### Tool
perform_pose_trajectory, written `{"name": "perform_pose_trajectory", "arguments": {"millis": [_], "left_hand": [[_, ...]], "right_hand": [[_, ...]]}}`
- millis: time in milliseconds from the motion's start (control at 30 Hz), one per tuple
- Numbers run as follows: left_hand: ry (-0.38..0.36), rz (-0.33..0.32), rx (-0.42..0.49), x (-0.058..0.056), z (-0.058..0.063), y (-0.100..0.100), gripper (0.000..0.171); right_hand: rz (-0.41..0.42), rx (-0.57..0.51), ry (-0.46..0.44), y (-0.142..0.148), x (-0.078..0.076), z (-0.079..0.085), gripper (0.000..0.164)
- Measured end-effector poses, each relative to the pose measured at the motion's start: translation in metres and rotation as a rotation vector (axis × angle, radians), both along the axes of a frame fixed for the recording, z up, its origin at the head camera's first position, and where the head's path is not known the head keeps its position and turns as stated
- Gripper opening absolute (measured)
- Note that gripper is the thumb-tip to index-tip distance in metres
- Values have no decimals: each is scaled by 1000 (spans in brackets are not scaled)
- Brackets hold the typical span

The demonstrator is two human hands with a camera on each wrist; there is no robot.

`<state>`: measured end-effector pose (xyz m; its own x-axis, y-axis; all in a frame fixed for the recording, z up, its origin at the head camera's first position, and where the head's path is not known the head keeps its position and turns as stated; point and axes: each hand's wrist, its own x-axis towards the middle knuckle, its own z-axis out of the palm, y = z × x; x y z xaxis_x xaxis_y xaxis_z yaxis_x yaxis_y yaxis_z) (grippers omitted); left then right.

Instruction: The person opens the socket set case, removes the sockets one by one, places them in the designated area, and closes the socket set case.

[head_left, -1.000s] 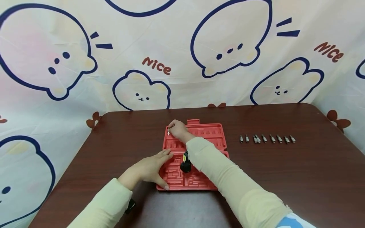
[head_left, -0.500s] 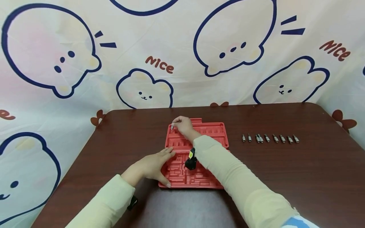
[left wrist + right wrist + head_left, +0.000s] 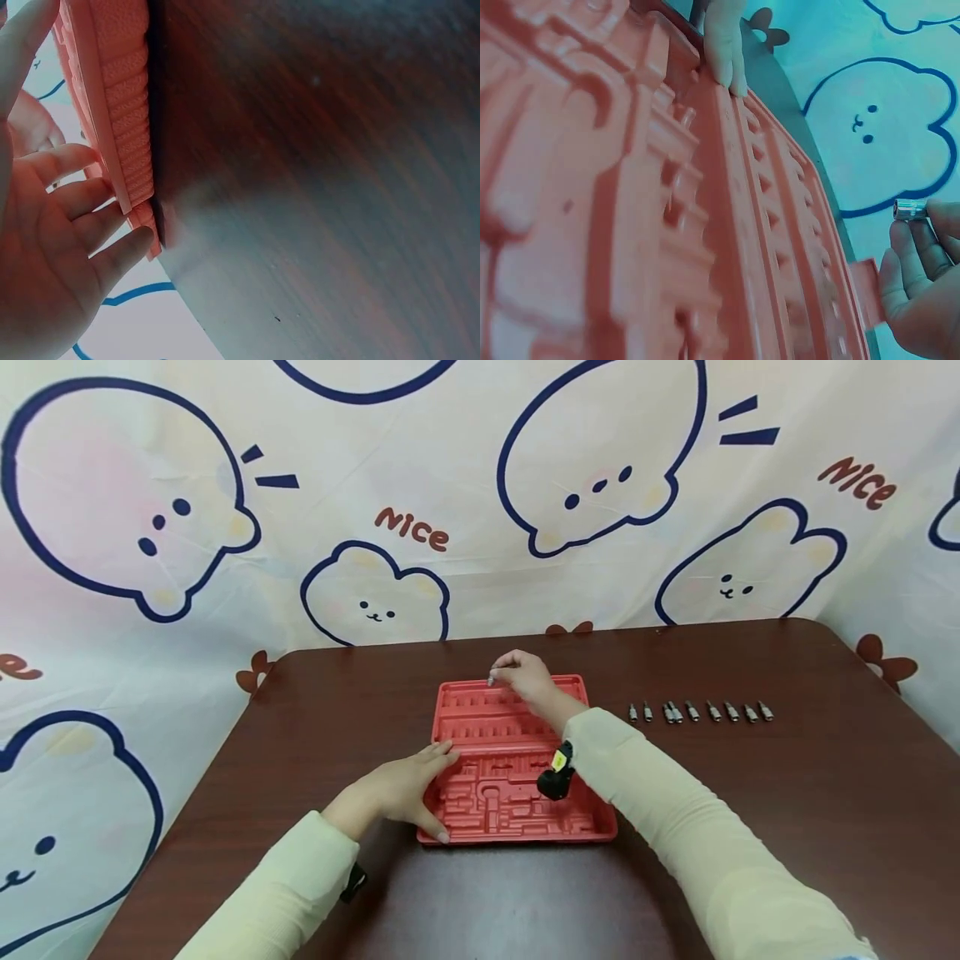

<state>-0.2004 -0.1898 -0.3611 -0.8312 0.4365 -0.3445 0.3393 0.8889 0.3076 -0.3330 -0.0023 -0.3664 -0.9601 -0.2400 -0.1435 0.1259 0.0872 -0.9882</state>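
In the head view an open red plastic tool case point(image 3: 517, 837) lies flat on the table, its moulded slots facing up. My right hand point(image 3: 528, 683) is above the case's far edge. Its thumb and fingers pinch a small silver metal socket point(image 3: 910, 209), clear of the slots in the right wrist view. My left hand point(image 3: 401, 787) rests against the case's left side with fingers spread and fairly straight. In the left wrist view those fingers point(image 3: 82, 202) touch the case's edge. Part of the far half is hidden behind my right hand and forearm.
Several small silver sockets point(image 3: 692, 712) lie in a loose row on the dark brown table point(image 3: 750, 810), right of the case. A latch tab point(image 3: 868, 292) sticks out from the case's far edge. Behind the table hangs a cartoon-printed cloth point(image 3: 480, 577).
My right hand has moved right and slightly away from the case's far left corner, with the socket still pinched. The left hand keeps its place on the case's left side.
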Motion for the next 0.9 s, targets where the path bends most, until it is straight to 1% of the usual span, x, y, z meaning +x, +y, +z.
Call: {"name": "perform_pose_trajectory", "arguments": {"millis": [133,333,467,600,767,900], "left_hand": [[-10,-3,15,-1,-1,1,107],[-3,7,9,-1,-2,0,109],[4,11,27,0,-3,0,109],[3,21,43,0,-4,-2,108],[1,32,56,0,-5,-2,107],[-1,27,64,0,-5,-1,107]], "right_hand": [[0,-14,0,25,8,-1,14],[-3,-18,24,66,18,-6,11],[-8,-21,25,99,23,-8,12],[-60,0,5,135,27,-7,15],[-131,18,-6,179,34,0,19],[-170,17,-2,213,42,4,17]]}}
